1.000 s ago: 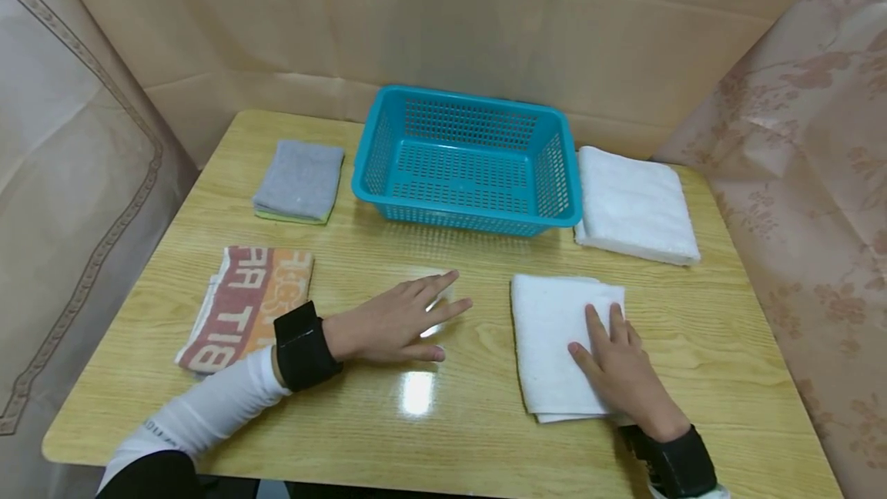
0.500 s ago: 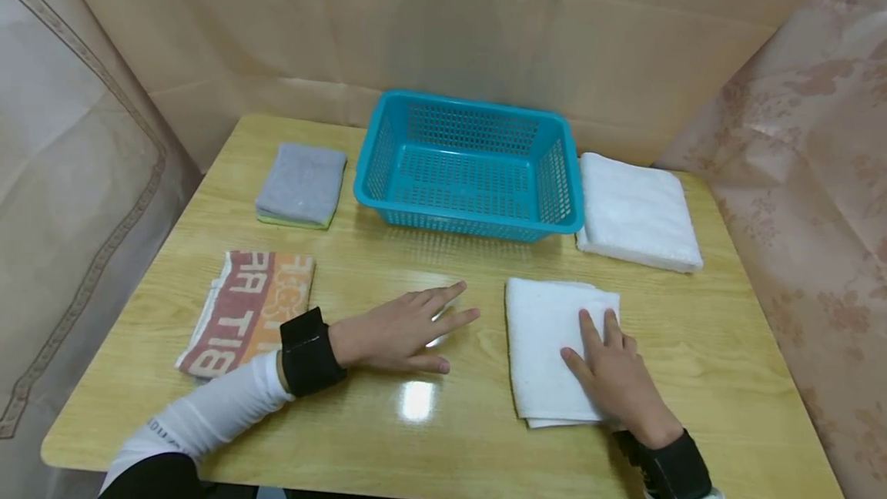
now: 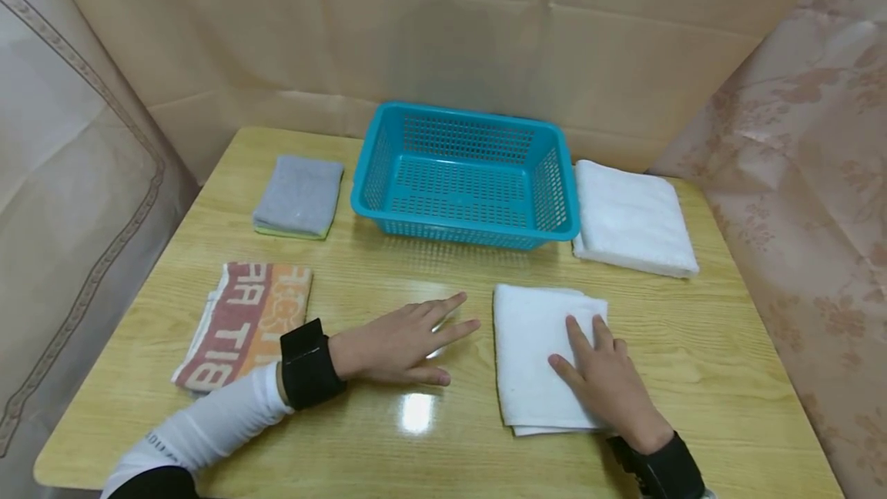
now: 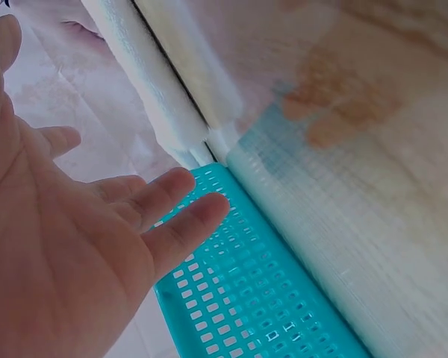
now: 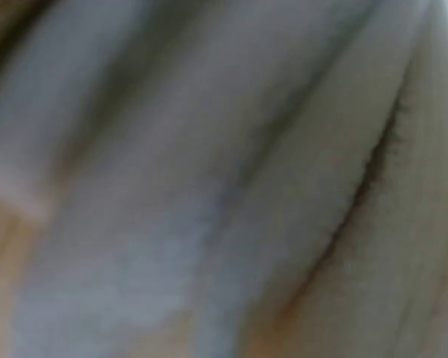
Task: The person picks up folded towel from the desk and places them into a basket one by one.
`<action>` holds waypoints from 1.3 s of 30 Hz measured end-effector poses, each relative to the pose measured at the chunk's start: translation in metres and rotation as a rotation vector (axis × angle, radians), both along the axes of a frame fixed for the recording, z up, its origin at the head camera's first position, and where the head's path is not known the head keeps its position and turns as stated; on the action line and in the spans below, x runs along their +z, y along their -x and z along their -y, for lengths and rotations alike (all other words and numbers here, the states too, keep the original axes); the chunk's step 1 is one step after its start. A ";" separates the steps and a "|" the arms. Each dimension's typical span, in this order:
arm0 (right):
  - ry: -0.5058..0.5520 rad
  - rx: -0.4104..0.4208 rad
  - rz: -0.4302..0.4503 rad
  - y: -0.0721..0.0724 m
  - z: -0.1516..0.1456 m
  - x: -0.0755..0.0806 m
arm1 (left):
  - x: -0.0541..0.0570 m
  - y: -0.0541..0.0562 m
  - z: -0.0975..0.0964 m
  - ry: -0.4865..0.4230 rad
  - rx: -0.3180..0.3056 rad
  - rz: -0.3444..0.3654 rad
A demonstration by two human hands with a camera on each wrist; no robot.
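Observation:
A folded white towel (image 3: 537, 360) lies at the right front of the table. On its right part rests my right hand (image 3: 610, 383), its fingers fairly straight and spread, thumb also on top. The right wrist view shows only blurred, stacked white folds (image 5: 149, 246) up close. My left hand (image 3: 402, 341) is over the middle of the table, fingers extended and spread, holding nothing. In the left wrist view its palm (image 4: 67, 239) overlaps the turquoise basket (image 4: 231, 283). Left of that hand lies a folded red and orange towel with pale lettering (image 3: 239, 322), partly behind the forearm.
The turquoise plastic basket stands at the back middle and holds nothing. Beside it on the right lies a thick folded white towel (image 3: 634, 218). A folded grey cloth with a green edge (image 3: 299, 195) is at the back left. Curtains (image 3: 443, 37) enclose the table.
My right hand has slid left across the table, and the front white towel has moved left with it. My left hand stays about where it was. The head view has tilted slightly.

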State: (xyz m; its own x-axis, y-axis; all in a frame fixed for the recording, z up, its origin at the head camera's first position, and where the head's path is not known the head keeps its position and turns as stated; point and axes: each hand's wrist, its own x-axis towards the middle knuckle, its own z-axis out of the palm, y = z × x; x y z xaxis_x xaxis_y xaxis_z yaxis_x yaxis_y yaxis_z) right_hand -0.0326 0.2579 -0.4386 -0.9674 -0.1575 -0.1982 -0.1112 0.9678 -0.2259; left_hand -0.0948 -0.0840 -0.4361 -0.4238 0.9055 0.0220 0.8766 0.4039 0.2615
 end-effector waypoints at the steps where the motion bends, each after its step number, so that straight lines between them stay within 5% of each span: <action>1: 0.000 0.004 -0.003 0.000 0.001 0.000 | 0.000 0.000 0.000 0.001 -0.001 0.000; 39: 0.104 0.037 0.046 0.003 0.024 0.002 | -0.001 -0.005 -0.003 0.044 0.028 0.131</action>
State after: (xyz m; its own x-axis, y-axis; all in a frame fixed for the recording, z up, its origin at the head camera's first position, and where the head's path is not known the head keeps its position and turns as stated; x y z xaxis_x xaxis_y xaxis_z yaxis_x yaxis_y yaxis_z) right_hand -0.0352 0.2343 -0.4367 -0.9508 -0.2147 -0.2234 -0.1333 0.9343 -0.3306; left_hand -0.0895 -0.0812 -0.4373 -0.4456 0.8921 -0.0748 0.8244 0.4415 0.3543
